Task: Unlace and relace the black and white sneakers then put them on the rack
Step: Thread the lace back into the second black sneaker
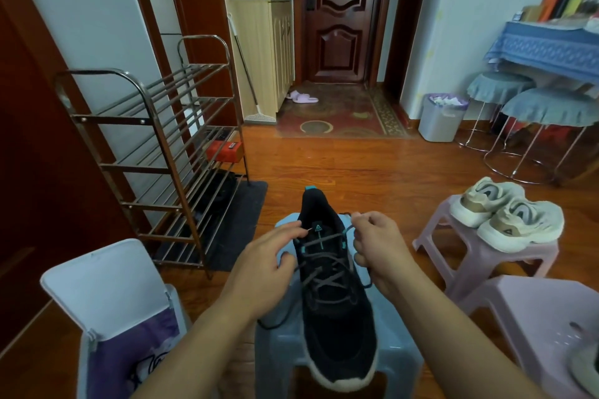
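Observation:
A black sneaker with a white sole (337,317) lies on a light blue stool (398,350), toe toward me, heel with a teal tab pointing away. Its dark lace (324,282) crosses the eyelets up to the teal top loops. My left hand (269,266) pinches the left lace end near the tongue. On the other side my right hand (379,246) pinches the right lace end beside the top eyelet. The metal shoe rack (155,139) stands at the left against the wall.
A pair of cream sneakers (505,214) sits on a pink stool (479,256) at right. A second pink stool (534,321) holds part of another shoe (586,372). An open-lidded bin (123,317) is at lower left. A grey mat (240,220) lies under the rack.

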Demonstrator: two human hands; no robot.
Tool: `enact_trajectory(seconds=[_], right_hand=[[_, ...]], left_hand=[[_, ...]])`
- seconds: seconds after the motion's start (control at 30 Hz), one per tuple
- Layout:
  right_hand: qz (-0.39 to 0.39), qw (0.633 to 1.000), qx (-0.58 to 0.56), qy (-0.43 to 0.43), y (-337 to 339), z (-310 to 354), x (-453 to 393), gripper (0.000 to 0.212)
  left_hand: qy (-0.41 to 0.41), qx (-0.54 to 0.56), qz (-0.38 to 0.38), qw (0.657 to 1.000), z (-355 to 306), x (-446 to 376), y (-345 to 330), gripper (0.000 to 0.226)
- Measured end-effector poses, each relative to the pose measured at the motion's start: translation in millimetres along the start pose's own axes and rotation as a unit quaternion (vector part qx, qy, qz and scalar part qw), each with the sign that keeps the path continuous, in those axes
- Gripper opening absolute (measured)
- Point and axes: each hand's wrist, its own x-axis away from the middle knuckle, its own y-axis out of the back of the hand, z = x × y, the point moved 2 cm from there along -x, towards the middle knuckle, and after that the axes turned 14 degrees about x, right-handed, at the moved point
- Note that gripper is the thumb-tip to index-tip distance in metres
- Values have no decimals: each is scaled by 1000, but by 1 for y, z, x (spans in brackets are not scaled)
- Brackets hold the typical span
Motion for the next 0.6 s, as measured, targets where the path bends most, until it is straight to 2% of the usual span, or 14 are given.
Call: enact_trajectory(seconds=[0.13, 0.2, 0.27, 0.37, 0.47, 0.53, 0.6], right_hand=[[-3, 993, -115, -33, 2, -8, 2, 26], [20, 995, -92, -26, 4, -10, 4, 27], [38, 999, 29, -4, 10, -10, 7, 33], [46, 967, 247, 53, 22, -12, 15, 41], [58, 915, 374, 138, 18, -15, 31, 32], [35, 876, 440, 194, 12, -17, 38, 27], [-1, 867, 449, 217, 18, -20, 38, 26]], left_hand=[[1, -11, 11, 1000, -3, 2, -5, 46], [5, -5, 10, 1000, -3, 1, -7, 39], [6, 9, 23, 1000, -1, 0, -9, 35], [9, 12, 55, 998, 3, -1, -12, 41], [13, 10, 63, 998, 6, -2, -11, 46], [12, 8, 64, 998, 6, -2, -12, 45], [18, 22, 60, 998, 4, -2, -12, 41]])
